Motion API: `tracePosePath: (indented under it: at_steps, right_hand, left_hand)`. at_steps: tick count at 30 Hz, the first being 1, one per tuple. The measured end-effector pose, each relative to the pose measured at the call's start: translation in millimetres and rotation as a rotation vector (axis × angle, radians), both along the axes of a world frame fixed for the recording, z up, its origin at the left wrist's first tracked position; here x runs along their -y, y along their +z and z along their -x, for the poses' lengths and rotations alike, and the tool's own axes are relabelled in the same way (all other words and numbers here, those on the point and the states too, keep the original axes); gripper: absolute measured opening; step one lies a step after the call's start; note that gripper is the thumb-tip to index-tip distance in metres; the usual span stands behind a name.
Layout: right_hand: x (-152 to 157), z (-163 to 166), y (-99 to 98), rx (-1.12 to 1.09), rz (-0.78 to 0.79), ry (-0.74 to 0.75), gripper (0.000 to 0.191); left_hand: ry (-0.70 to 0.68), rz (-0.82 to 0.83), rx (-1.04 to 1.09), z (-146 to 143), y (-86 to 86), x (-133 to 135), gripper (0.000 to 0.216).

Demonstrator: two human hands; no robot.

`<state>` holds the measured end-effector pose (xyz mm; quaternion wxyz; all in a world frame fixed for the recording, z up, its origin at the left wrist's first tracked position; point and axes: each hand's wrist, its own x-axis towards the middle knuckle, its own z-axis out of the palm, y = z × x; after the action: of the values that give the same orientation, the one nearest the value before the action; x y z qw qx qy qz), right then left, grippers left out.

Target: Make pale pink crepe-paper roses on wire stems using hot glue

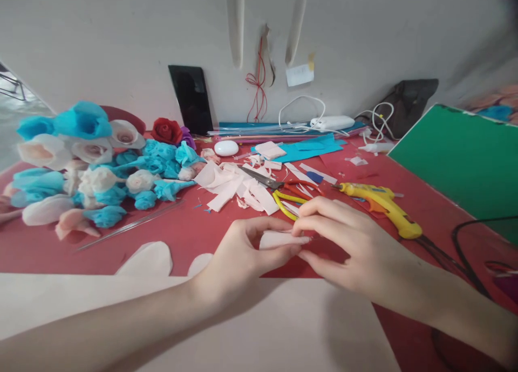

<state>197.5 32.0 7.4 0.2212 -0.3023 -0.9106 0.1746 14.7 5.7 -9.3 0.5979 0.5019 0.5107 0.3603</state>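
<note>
Left hand (238,259) and right hand (356,248) meet above the red table (194,237), both pinching one small pale paper petal (279,239) between thumb and fingertips; yellow glue gun (382,202) and scissors (283,191) lie just beyond.

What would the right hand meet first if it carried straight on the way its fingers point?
Probably the left hand: the right hand points leftward, both pinch the pale paper piece, and the left fingers sit just beyond it.
</note>
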Motion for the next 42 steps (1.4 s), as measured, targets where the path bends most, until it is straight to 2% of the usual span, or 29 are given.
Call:
tracePosePath:
  at_steps: [8, 15, 19, 21, 23, 25, 26, 28, 31, 34, 37, 42]
  right_hand:
    - [-2.3, 2.6, -2.4, 0.001, -0.024, 0.021, 0.016]
    - [-4.6, 1.1, -6.2, -0.017, 0.055, 0.029, 0.015]
    - [-3.8, 0.7, 2.0, -0.031, 0.083, 0.051, 0.022]
    - [-3.8, 0.7, 10.1, -0.064, 0.044, 0.047, 0.023]
    - [-6.4, -2.9, 17.9, -0.075, -0.025, -0.055, 0.018]
    - [-13.3, -13.8, 21.5, 0.021, -0.072, -0.311, 0.01]
    - [-18.4, -22.6, 20.6, 0.119, -0.076, -0.483, 0.007]
    - [-30.6, -46.1, 13.6, 0.25, -0.065, -0.714, 0.011]
    - [-48.3, -86.5, -4.5, 0.451, 0.047, -0.937, 0.024]
    - [-60.1, -116.1, -19.2, 0.585, 0.245, -0.987, 0.029]
    - [-65.0, -130.4, -26.5, 0.587, 0.365, -0.963, 0.028]
    - [-61.5, -142.9, -39.1, 0.386, 0.329, -0.807, 0.027]
  left_hand:
    - [0.037, -0.026, -0.035, -1.0, -0.3, 0.3, 0.014]
    - [0.025, -0.004, -0.073, -0.5, -1.3, 2.2, 0.012]
    - [0.048, 0.017, -0.041, -0.9, -0.7, 1.6, 0.01]
    - [0.05, 0.029, -0.009, -0.7, -1.0, 0.6, 0.01]
    - [0.045, 0.046, 0.012, -0.4, -2.4, 0.2, 0.014]
    - [0.045, 0.066, 0.026, -0.1, -4.9, 0.5, 0.019]
    - [0.048, 0.076, 0.03, -0.1, -6.1, 0.8, 0.021]
    - [0.059, 0.09, 0.035, -0.3, -8.0, 1.3, 0.021]
    - [0.075, 0.107, 0.038, -0.9, -7.5, 1.5, 0.02]
    - [0.091, 0.126, 0.041, -1.6, -4.0, 1.3, 0.019]
    - [0.11, 0.138, 0.044, -2.3, -0.8, 1.5, 0.017]
    - [0.127, 0.156, 0.056, -2.3, 1.1, 2.8, 0.02]
